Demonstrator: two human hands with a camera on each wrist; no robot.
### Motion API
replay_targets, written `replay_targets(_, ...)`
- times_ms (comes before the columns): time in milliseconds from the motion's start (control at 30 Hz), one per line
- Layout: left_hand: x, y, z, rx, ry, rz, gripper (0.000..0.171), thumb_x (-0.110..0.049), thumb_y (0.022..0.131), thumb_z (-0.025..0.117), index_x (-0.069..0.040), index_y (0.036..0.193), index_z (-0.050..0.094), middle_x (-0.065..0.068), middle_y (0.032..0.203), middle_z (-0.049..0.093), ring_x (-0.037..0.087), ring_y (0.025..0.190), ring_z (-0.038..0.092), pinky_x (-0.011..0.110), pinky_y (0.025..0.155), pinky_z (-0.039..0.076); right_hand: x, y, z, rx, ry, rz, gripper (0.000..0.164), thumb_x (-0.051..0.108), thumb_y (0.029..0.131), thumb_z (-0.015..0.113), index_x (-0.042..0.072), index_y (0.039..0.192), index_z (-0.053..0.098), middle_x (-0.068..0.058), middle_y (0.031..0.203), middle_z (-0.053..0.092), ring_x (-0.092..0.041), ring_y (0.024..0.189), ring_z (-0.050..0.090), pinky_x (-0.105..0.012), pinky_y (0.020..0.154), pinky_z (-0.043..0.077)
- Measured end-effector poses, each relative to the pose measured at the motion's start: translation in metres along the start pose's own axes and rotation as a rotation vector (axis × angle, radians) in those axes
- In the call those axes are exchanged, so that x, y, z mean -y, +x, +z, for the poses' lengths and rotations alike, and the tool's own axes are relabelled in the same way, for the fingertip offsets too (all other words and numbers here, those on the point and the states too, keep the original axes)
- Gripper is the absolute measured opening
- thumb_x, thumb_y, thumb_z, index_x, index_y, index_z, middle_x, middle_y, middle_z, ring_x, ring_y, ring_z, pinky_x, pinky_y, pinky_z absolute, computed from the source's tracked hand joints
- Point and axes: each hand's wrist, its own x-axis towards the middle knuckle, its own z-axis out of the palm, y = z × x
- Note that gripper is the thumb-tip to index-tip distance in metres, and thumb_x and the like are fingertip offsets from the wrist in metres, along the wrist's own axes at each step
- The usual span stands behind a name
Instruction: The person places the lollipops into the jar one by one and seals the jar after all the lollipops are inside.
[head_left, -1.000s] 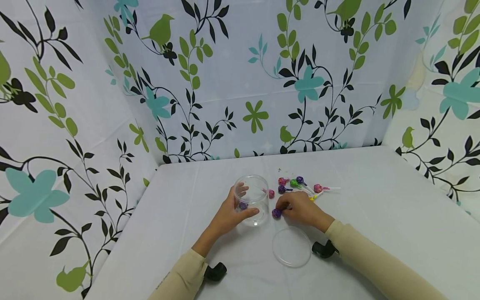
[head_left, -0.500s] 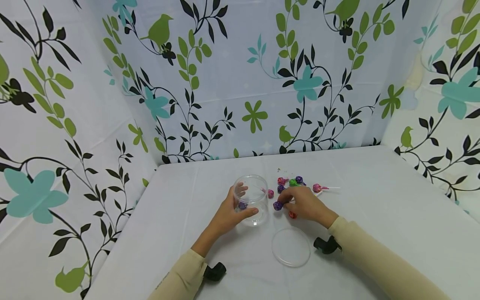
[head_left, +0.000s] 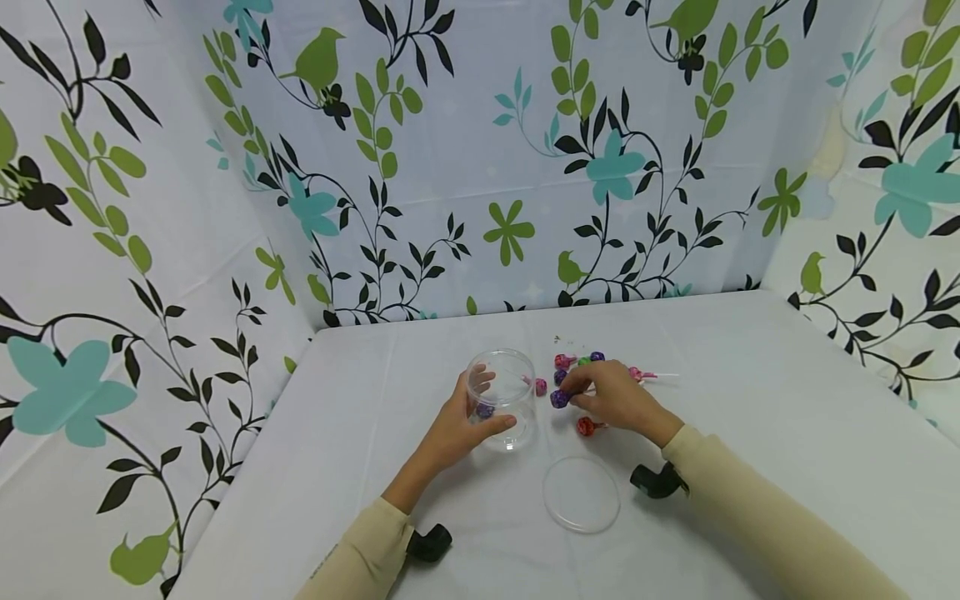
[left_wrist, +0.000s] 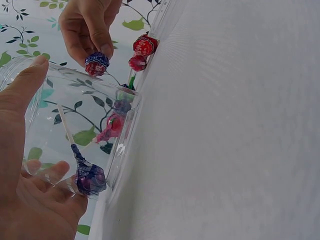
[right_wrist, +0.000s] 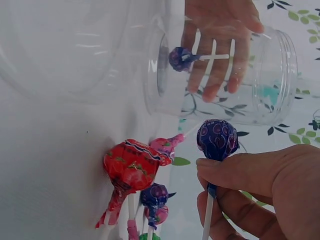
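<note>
Risks, left to right. Left hand (head_left: 453, 427) is wrapped round the jar (head_left: 516, 392), thumb on the near wall, fingers spread behind; smooth clear plastic, so a slack grip could let it twist or slide. Purple lollipop inside the jar (left_wrist: 91, 179) looks loose, would probably roll if the jar tips. Pink lollipop (head_left: 541, 387) sits just right of the jar; a sideways nudge could push it into the wall. Clear lid (head_left: 581, 495) lies toward the near edge of the worktop (head_left: 360, 417), close to the right sleeve (head_left: 693, 454); a low forearm could shove it. Right hand (head_left: 618, 400) pinches the held lollipop (right_wrist: 217, 139) where wrapper meets stick: thin hold, so the heavy head could swing or turn. Swinging low, it might also clip the red lollipop (head_left: 587, 426).

Positions: jar stands upright inside the left hand's grasp, nearer the worktop's far edge than the near one. Held lollipop is at the right hand's fingertips, head pointing left toward the jar, apart from it, seemingly off the worktop; stick end out of sight. Red one lies loose on the near side of the right hand, toward the lid.
</note>
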Motion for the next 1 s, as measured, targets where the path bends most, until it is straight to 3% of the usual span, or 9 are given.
replay_targets(333,0.002,-0.001,0.000,0.001,-0.006,0.008,0.101,-0.048,0.088,0.082,-0.012,0.162,0.024,0.005,0.160,0.043,0.032,0.145,0.042,0.053,0.116,0.034,0.002,0.002,-0.010,-0.044,-0.005,-0.004,0.016,-0.004,0.089,0.079,0.005,0.102,0.079,-0.004,0.096,0.075,-0.024,0.091,0.069,-0.046,0.085,0.060)
replay_targets(567,0.001,0.000,0.000,0.005,-0.004,-0.008,0.100,-0.048,0.088,0.083,-0.016,0.162,0.024,0.002,0.160,0.043,0.028,0.145,0.042,0.049,0.117,0.033,0.005,0.005,-0.022,-0.065,0.003,0.005,0.017,-0.003,0.091,0.077,0.003,0.106,0.078,-0.006,0.100,0.075,-0.026,0.095,0.069,-0.049,0.087,0.059)
replay_targets(1000,0.000,0.000,-0.001,0.008,0.000,0.000,0.102,-0.048,0.088,0.082,-0.012,0.163,0.023,0.004,0.160,0.043,0.031,0.144,0.044,0.051,0.116,0.035,0.018,0.015,-0.039,-0.092,-0.002,-0.013,0.016,-0.002,0.092,0.076,0.002,0.107,0.078,-0.006,0.100,0.075,-0.025,0.094,0.069,-0.048,0.088,0.058)
